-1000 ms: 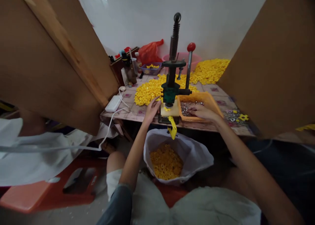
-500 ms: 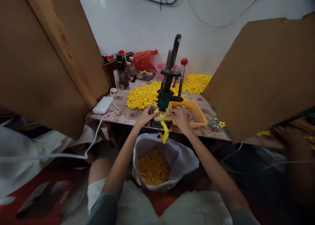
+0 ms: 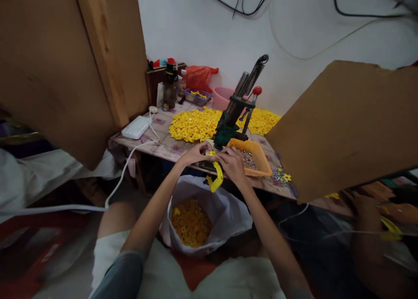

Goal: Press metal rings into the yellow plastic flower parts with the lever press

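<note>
A green hand press (image 3: pixel 228 120) with a red-knobbed lever stands at the table's front edge, leaning right in the head view. Under its ram, my left hand (image 3: pixel 197 153) has thumb and fingers closed on a small yellow flower-shaped plastic piece (image 3: pixel 212 153). My right hand (image 3: pixel 232 163) is close beside it, fingertips pinched together near the piece; whatever they hold is too small to make out. A yellow clamp (image 3: pixel 217 179) hangs at the table edge just below the hands. Right of the press, an orange basket (image 3: pixel 266 159) contains small metal parts (image 3: pixel 248 159).
Yellow pieces (image 3: pixel 192 124) lie heaped behind the press. A white sack (image 3: pixel 228 220) with more yellow pieces stands open below the table edge. Cardboard sheets (image 3: pixel 352 129) flank both sides. A white power strip (image 3: pixel 136 127) lies left. Another person's arm (image 3: pixel 369 229) shows at far right.
My right hand has moved left from the basket's edge to the yellow piece, and both hands are now closer together. The whole view has tilted and shifted.
</note>
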Demonstrator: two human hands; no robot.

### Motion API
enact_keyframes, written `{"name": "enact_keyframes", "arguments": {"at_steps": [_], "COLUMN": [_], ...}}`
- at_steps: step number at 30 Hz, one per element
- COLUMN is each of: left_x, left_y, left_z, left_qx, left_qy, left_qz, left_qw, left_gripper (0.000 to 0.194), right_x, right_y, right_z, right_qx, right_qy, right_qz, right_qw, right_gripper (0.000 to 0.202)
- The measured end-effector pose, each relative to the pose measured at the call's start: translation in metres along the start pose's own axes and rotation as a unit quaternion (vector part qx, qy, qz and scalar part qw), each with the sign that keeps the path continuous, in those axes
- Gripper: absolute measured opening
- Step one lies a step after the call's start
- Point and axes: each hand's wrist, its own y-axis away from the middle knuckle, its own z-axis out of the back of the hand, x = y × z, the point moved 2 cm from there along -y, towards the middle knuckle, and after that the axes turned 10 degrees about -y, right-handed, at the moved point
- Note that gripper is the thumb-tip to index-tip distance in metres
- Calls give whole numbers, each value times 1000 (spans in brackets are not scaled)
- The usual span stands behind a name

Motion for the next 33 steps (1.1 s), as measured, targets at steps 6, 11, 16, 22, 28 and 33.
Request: {"name": "enact_keyframes", "arguments": {"at_steps": [6,11,16,22,28,33], "left_x": [3,5,9,13,6,5], "left_y": [-2,-4,-7,-11,-2,16], "left_z": [0,-4,-5,-8,17,72], "left_qx": [1,-47,-87,-105,-243,-350], "left_qy": [1,-5,-43,-20,-166,-387], "left_qz": [-5,-2,-5,-6,12,61], "left_qw": [1000,999,995,994,956,851], "left_gripper": [53,50,52,67,27,19], "right_x": [12,-4,-80,-79,2,-52], "right_y": [9,0,-125,-187,-75,-50], "right_z": [-5,26,76,82,78,84], "right_qx": [47,-158,-356,-340,-385,-270], "right_qy": [36,-78,-355,-478,-433,-271], "right_qz": [35,-55,-298,-236,-82,-217], "right_qw": [998,983,811,775,811,898], "right_gripper": [39,55,52,73,61,61]}}
